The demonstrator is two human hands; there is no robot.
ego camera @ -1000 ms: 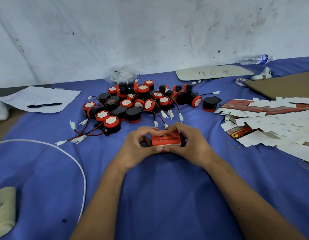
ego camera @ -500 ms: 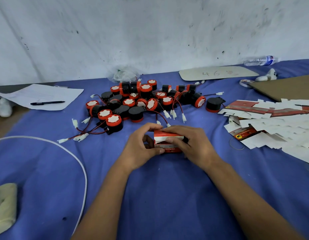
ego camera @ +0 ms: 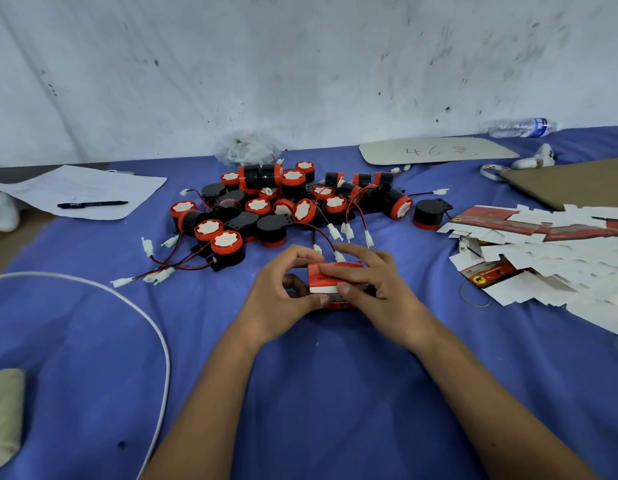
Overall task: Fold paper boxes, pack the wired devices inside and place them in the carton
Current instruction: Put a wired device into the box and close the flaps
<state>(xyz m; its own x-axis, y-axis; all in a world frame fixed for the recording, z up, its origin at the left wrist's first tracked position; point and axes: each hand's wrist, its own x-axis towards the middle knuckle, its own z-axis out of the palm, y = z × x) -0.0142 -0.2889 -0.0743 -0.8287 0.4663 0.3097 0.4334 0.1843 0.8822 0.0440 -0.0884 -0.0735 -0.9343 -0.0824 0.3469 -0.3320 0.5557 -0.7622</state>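
A blue cloth (ego camera: 335, 393) covers the whole table, running back to a scuffed white wall. Over on the right lies a wide spread of flat box blanks (ego camera: 557, 258), white with red printed faces, overlapping one another, with a brown cardboard sheet (ego camera: 577, 183) behind them. In the middle, further back, sits a heap of wired devices (ego camera: 283, 206): black round bodies with red rims and white faces, their red and black leads trailing forward to small white plugs. A sheet of paper (ego camera: 82, 190) with a black pen (ego camera: 93, 204) on it lies at the far left.

Both forearms reach in from the near edge and meet just in front of the heap. The left hand (ego camera: 283, 299) curls round the left end of a small red paper box (ego camera: 335, 282), thumb low and forefinger arched over the top. The right hand (ego camera: 383, 289) grips the right end, fingers laid flat across the top face, thumb pressing the white flap at the front. The box lies with its long axis running left to right, its printed red side facing the person, held close above the cloth.
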